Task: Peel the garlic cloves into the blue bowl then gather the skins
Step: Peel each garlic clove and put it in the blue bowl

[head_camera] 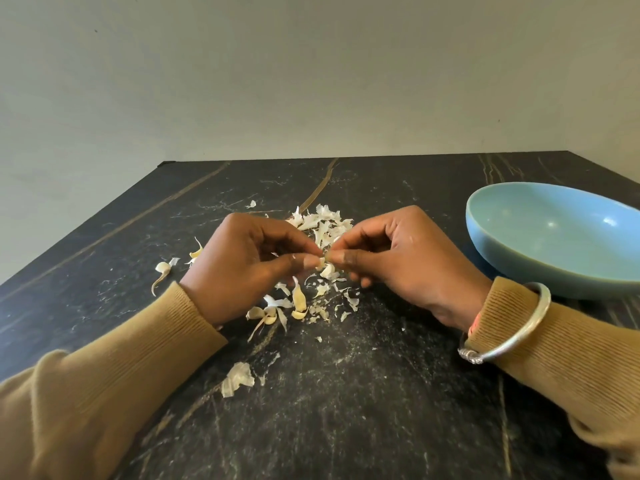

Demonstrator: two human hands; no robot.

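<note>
Head view: the left hand (249, 261) and right hand (405, 258) pinch one small pale garlic clove (322, 262) between them; papery white skins (322, 223) lie scattered beyond and beneath, ungathered; the glossy blue ceramic bowl (554, 237), right of the right hand, looks empty, so peeling seems barely begun

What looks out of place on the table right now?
Garlic skins lie scattered over the table, not gathered, with a stray piece near the left sleeve. The blue bowl shows no cloves in its visible part.
</note>
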